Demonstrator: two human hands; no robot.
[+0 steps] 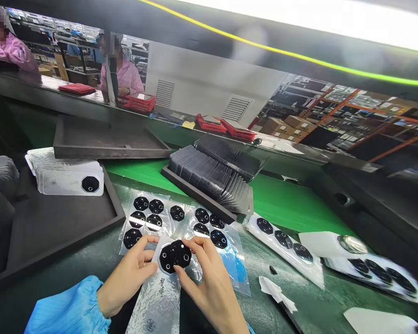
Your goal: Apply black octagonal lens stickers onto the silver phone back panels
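My left hand (130, 273) grips the edge of a silvery phone back panel (156, 301) printed with dark characters and a round emblem. Between the thumb and index finger of my right hand (211, 283) is a black octagonal camera lens cover (175, 256) with several ringed holes. It lies over the pale patch at the panel's upper end; whether it is stuck down I cannot tell. Just beyond my hands, clear film sheets (242, 278) carry several more black lens covers (202, 215). One sheet shows bare blue backing at its lower right.
At left a dark tray (69, 246) holds stacked silvery panels (68, 181). A rack of dark panels (209, 171) stands on the green belt (282, 204). To the right lie film strips (284, 246), crumpled white paper (277, 292) and a dark box (379, 204). Co-workers in pink (130, 76) sit beyond.
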